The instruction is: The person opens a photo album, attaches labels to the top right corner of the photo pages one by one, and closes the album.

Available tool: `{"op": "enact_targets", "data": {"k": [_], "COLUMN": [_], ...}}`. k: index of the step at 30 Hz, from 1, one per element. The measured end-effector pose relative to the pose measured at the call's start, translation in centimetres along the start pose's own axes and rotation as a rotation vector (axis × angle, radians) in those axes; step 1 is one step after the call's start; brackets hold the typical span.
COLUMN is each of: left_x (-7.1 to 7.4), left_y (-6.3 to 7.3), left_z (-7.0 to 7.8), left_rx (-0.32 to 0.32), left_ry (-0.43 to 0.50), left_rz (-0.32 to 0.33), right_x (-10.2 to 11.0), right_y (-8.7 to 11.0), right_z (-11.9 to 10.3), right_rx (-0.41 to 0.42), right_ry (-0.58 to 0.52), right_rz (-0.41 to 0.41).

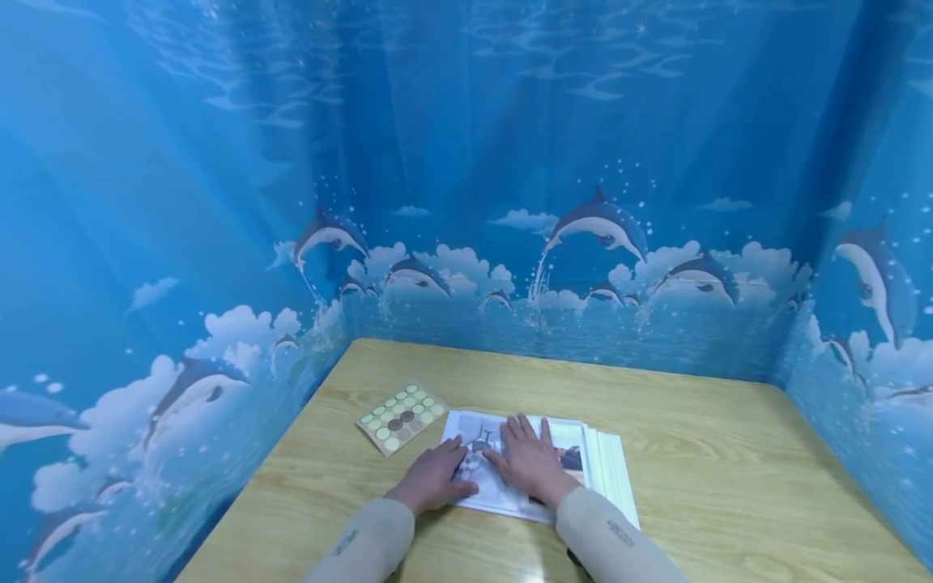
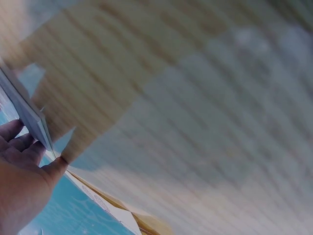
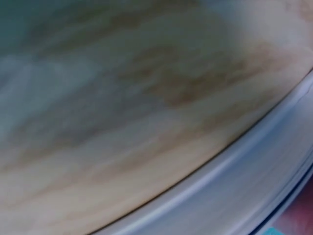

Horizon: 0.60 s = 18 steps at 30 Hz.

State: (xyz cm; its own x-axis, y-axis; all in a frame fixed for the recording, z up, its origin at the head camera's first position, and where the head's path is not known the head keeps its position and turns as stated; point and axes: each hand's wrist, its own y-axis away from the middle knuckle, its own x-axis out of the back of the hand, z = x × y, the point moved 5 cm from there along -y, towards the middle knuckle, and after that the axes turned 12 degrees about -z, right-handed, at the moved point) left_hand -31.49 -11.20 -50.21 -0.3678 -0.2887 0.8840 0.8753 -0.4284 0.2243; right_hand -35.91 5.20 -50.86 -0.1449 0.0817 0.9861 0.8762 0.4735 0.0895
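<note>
On the wooden table, a printed picture booklet or page [image 1: 503, 500] lies on top of a stack of white papers [image 1: 615, 474]. My right hand [image 1: 534, 463] rests palm down on it, fingers spread and fairly straight. At its left edge, my left hand [image 1: 435, 478] touches the side with fingers extended and thumb apart. In the left wrist view, the left hand [image 2: 24, 176] has its fingertips against the thick edge of the stack [image 2: 29, 117], the thumb near the tabletop. The right wrist view shows a blurred pale edge [image 3: 210, 196]; the fingers are out of sight there.
A card with rows of round yellow-green and several brown spots [image 1: 403, 419] lies left of the papers, near their upper corner. The wooden table [image 1: 700, 453] extends to both sides. Blue dolphin-printed curtains [image 1: 466, 162] hang behind and along the sides.
</note>
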Motion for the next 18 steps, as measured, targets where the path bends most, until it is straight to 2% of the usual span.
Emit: {"op": "enact_targets", "data": {"k": [11,18], "left_x": [-0.22,-0.17], "left_y": [-0.36,-0.26], "left_z": [-0.13,-0.19], "left_rx": [-0.021,-0.033], "left_ry": [-0.007,-0.015], "left_rz": [0.008,0.018], "right_x": [-0.3,-0.05], "right_y": [-0.17,0.65], "right_z": [-0.2,-0.36], "right_rx": [-0.01,0.006], "right_ry": [-0.026,-0.012], "right_rz": [-0.011,-0.003]}}
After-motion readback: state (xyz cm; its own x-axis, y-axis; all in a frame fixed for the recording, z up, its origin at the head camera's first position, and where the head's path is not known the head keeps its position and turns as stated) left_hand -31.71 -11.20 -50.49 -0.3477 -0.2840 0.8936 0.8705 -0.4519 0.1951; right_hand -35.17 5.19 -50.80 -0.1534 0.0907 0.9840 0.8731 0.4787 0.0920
